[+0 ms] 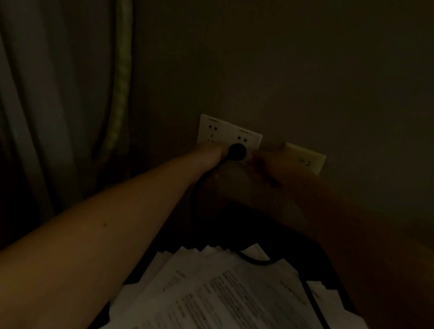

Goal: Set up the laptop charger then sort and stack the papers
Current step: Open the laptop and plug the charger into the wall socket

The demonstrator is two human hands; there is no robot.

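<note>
Dim olive wall carries a white double socket plate (250,138), with a round black plug (237,151) in its lower right outlet. The left hand (209,152) touches the plug's left side. The right hand (269,167) lies just right of the plate. Both are too dark to tell the grip. A black cable (197,189) drops below the plate onto scattered printed papers (223,299). A pale curtain (17,89) hangs well left.

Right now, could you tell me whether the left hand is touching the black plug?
Touching: in the head view, the left hand meets the black plug at its left edge.
</note>
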